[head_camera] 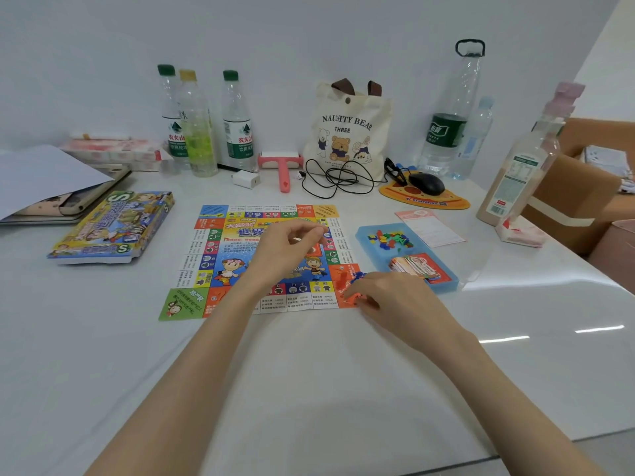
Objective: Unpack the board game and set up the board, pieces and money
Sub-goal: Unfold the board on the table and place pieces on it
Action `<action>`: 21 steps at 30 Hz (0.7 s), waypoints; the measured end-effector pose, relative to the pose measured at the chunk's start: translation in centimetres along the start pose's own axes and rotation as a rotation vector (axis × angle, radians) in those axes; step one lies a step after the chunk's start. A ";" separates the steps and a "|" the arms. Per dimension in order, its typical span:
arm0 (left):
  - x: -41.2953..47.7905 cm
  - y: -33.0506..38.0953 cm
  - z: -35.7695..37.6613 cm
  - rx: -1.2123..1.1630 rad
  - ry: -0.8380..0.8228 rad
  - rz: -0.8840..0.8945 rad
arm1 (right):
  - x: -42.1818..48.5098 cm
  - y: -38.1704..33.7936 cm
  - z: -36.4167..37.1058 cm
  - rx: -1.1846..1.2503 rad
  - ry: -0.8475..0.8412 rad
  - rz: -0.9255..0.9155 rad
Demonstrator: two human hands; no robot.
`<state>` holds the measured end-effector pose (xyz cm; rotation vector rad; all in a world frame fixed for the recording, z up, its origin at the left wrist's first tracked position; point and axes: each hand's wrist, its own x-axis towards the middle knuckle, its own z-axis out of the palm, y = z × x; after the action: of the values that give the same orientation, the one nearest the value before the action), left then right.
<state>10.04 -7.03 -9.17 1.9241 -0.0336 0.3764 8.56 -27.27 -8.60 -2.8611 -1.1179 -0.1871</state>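
The colourful game board (220, 255) lies unfolded flat on the white table. My left hand (287, 247) hovers over the board's middle with fingers curled; whether it holds anything I cannot tell. My right hand (388, 297) rests at the board's near right corner and pinches a small orange playing piece (354, 298); a blue piece (359, 275) stands just beyond it. The blue plastic tray (364, 235) to the right holds several small coloured pieces (390, 240) and a stack of cards or money (417, 266). The game box lid (113, 226) lies at the left.
Along the back wall stand several water bottles (237, 121), a lint roller (281, 166), a charger with cable (336, 180), a tote bag (350, 132) and a mouse on its pad (426, 183). A notebook with papers (51, 187) lies at the left, a drink bottle (522, 166) and cardboard box (584, 187) at the right.
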 end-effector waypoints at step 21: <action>-0.4 0.2 0.0 -0.005 -0.070 -0.115 | 0.1 1.6 2.1 -0.146 0.225 -0.143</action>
<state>9.63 -7.14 -9.10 1.9234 0.0300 0.2318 9.95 -28.15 -10.68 -2.7892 -1.3099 -0.6053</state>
